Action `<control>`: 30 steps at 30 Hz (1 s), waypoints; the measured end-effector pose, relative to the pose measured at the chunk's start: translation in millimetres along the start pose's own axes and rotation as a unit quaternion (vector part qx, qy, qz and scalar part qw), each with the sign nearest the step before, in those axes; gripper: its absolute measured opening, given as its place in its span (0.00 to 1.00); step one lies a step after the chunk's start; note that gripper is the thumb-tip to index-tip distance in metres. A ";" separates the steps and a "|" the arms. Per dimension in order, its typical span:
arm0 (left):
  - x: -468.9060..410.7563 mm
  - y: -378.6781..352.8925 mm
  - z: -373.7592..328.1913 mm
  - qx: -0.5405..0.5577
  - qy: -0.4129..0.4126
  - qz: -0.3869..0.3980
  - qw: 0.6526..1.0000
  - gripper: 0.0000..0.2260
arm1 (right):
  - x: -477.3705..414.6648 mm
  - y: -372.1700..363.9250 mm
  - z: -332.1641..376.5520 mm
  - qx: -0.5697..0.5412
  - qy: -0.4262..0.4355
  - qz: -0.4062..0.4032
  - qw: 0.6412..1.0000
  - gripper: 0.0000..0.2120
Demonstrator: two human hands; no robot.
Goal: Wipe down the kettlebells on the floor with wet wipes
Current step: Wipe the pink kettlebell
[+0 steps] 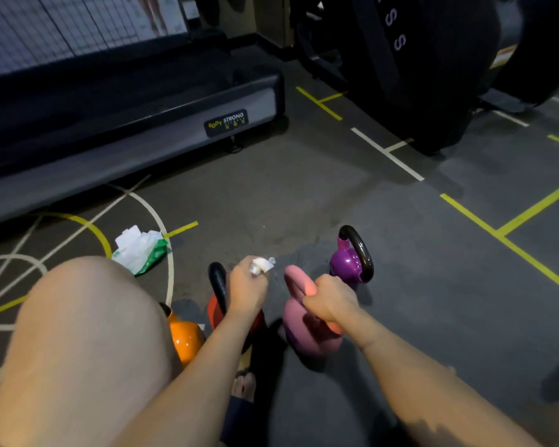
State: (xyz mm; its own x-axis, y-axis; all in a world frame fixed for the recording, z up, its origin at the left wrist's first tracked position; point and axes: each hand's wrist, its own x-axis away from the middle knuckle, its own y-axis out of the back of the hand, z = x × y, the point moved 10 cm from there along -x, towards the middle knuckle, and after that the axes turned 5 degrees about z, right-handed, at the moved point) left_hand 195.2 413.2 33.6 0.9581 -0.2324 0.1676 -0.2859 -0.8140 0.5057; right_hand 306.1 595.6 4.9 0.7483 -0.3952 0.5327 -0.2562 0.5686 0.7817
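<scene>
Several kettlebells stand close together on the dark gym floor in front of me. My right hand [331, 300] grips the handle of the pink kettlebell [307, 333]. My left hand [247, 283] holds a crumpled white wet wipe [262, 264] above the red kettlebell [217, 312] with a black handle, just left of the pink one. A purple kettlebell [347, 261] with a black handle stands behind the pink one. An orange kettlebell [184, 338] sits at the left, partly hidden by my knee.
A green and white wet wipe pack [141, 251] lies on the floor at the left. A treadmill base [136, 117] runs along the back left and a black machine [433, 59] stands at the back right. My bare knee [88, 333] fills the lower left.
</scene>
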 end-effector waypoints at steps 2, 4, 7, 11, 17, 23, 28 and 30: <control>-2.4 20.7 9.7 0.032 0.018 -0.055 0.998 0.09 | -4.8 10.9 7.6 -0.032 -0.012 -0.026 0.999 0.17; -0.9 34.2 22.2 0.008 0.059 -0.082 0.995 0.03 | -9.8 25.4 13.5 -0.051 -0.026 -0.053 0.997 0.21; 5.2 44.8 22.0 -0.012 0.074 -0.088 0.993 0.04 | -19.5 38.8 25.6 -0.082 -0.030 -0.063 0.994 0.21; 2.7 45.3 24.2 -0.005 0.059 -0.073 0.996 0.05 | -41.1 49.0 25.2 -0.090 -0.044 -0.078 0.992 0.18; -3.5 37.4 29.8 -0.012 0.076 -0.056 0.996 0.09 | -63.2 53.3 -6.4 -0.096 -0.100 -0.113 0.984 0.22; -13.4 9.8 22.2 -0.001 0.069 -0.045 0.997 0.06 | -73.9 50.5 -8.4 -0.050 -0.092 -0.078 0.991 0.23; -7.8 -11.8 -4.0 0.065 0.059 -0.022 0.996 0.09 | -74.2 44.3 -6.9 -0.080 -0.078 -0.005 0.994 0.26; -8.4 -16.6 -6.7 0.101 0.067 -0.016 0.993 0.14 | -65.8 53.9 -0.7 -0.056 -0.059 -0.007 0.997 0.25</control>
State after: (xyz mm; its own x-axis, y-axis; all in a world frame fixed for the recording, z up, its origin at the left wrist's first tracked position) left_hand 191.8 432.3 29.4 0.9515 -0.1437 0.2719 -0.2336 -0.9128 0.3351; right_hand 243.4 652.8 11.8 0.6720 -0.4821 0.5621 -0.1716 0.6370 0.7515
